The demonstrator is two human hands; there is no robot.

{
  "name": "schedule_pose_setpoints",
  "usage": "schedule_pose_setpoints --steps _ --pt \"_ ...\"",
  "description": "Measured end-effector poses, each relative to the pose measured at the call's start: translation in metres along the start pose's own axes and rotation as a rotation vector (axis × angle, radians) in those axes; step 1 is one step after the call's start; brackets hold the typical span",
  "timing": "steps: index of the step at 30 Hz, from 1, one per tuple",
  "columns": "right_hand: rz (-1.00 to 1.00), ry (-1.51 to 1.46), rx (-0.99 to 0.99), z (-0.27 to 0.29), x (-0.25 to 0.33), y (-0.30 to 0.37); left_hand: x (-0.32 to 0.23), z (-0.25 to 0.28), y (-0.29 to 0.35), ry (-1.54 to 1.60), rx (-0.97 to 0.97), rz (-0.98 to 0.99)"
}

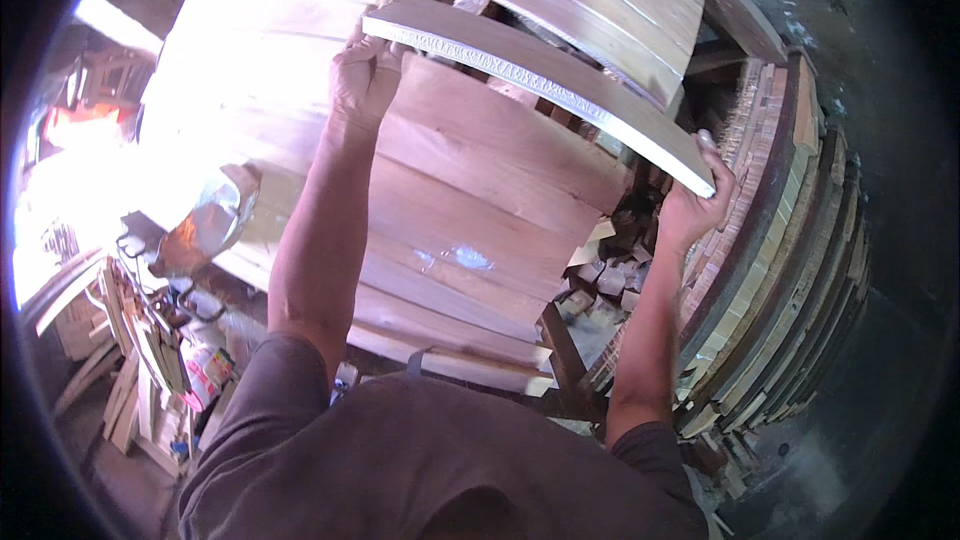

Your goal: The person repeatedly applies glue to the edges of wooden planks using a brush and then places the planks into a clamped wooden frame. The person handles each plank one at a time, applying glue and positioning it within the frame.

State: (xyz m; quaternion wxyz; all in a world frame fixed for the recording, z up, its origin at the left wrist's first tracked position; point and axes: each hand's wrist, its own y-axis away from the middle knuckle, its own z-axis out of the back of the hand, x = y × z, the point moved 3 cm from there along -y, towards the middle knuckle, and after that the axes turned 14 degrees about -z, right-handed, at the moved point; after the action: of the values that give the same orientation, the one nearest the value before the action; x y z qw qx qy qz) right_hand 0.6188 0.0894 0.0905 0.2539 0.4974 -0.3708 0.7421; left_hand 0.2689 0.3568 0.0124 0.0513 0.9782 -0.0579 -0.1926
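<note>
A wooden board (560, 75) is held up in front of me, spanning between both hands, its long pale edge turned toward me. My left hand (368, 75) grips its left end, fingers wrapped round the corner. At the lower right end, my right hand (697, 202) is closed on the board, thumb along the far side. Beneath the raised board lie wide wooden planks (480, 180) side by side, with a small whitish patch on one. Farther off, another group of joined planks (600, 0) rests at an angle.
Tall stacks of wood strips (760, 240) stand along the right. Offcut blocks (612, 278) fill a gap beside the planks, near a dark wooden post (565, 350). At lower left are leaning wood scraps (130, 340) and a pink-and-white bag (207, 372). Glare washes out the far left.
</note>
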Motion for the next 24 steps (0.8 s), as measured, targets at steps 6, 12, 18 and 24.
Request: schedule_pose_setpoints --steps 6,12,18,24 --pt "0.223 0.133 0.160 0.003 0.038 -0.001 -0.045 -0.010 0.033 0.347 0.068 -0.072" --pt "0.404 0.200 0.287 -0.007 0.070 -0.010 -0.065 -0.005 0.049 0.203 0.104 -0.181" --pt "0.347 0.247 0.290 -0.005 0.064 -0.019 -0.070 0.004 0.054 0.190 0.298 -0.143" --pt "0.348 0.195 0.287 -0.002 0.038 -0.009 -0.046 0.010 0.038 0.138 -0.114 -0.193"
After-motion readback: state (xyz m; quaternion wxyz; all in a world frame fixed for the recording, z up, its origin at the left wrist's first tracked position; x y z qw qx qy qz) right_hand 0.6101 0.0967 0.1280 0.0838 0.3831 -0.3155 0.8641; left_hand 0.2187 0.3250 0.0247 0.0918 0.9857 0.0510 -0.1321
